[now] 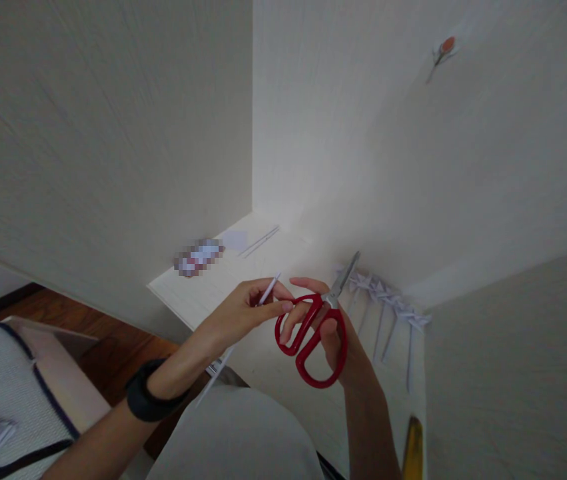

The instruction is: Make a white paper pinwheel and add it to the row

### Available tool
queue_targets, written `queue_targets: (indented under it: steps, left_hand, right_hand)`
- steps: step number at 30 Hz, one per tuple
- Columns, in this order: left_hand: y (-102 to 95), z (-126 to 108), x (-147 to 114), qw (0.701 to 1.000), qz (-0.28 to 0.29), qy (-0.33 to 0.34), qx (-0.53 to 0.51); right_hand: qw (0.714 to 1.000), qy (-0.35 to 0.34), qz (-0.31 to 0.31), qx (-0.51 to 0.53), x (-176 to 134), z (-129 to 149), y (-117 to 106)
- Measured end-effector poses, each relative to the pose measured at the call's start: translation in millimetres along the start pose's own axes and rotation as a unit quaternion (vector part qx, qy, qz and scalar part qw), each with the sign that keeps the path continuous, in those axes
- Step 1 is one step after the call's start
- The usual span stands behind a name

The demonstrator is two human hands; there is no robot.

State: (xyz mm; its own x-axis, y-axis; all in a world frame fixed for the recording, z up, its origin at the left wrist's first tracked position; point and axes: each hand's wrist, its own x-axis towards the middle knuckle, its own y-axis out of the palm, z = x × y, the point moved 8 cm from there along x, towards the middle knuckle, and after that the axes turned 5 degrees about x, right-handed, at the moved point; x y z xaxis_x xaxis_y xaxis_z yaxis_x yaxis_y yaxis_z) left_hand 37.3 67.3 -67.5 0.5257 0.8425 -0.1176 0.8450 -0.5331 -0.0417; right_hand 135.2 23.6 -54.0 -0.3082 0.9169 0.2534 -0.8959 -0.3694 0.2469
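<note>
My left hand (256,307) is pinched around a thin white stick (270,288) that looks like rolled paper. One end points up past the fingers, and the other slants down towards my lap. Red-handled scissors (321,380) hang on my right hand (332,340), with its fingers and thumb through the loops. Their blades (346,277) look closed and point up and away to the right. The left fingertips are at the edge of one red loop; whether they press on it I cannot tell.
Several white folded-paper pieces on sticks (388,297) lie along the right of the white table (263,363). Thin sticks (262,241), a pale paper (234,240) and a pixelated object (198,257) lie at the back. A yellow object (414,443) is near right; a chair (0,367) stands left.
</note>
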Motion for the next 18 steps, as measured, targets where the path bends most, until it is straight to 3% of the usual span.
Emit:
queue_targets:
  steps: [7,11,15,18]
  left_hand:
    - [-11.7,-0.7,-5.1,1.000,-0.011,-0.016,0.019]
    - [-25.2,-5.8,-10.8,0.998,-0.044,-0.028,0.035]
    - [-33.9,-6.1,-12.4,0.997,-0.068,-0.024,0.014]
    - [-34.9,-0.7,-11.6,0.997,-0.073,-0.026,0.011]
  right_hand:
    - [0.993,0.092,-0.020,-0.078,-6.4,-14.7,-16.7]
    - [0.986,0.145,0.017,-0.075,-14.8,-28.3,-22.0]
    - [0.983,0.127,0.093,0.093,-20.9,-33.1,0.5]
    - [0.976,0.089,0.051,0.193,-17.4,-34.7,9.6]
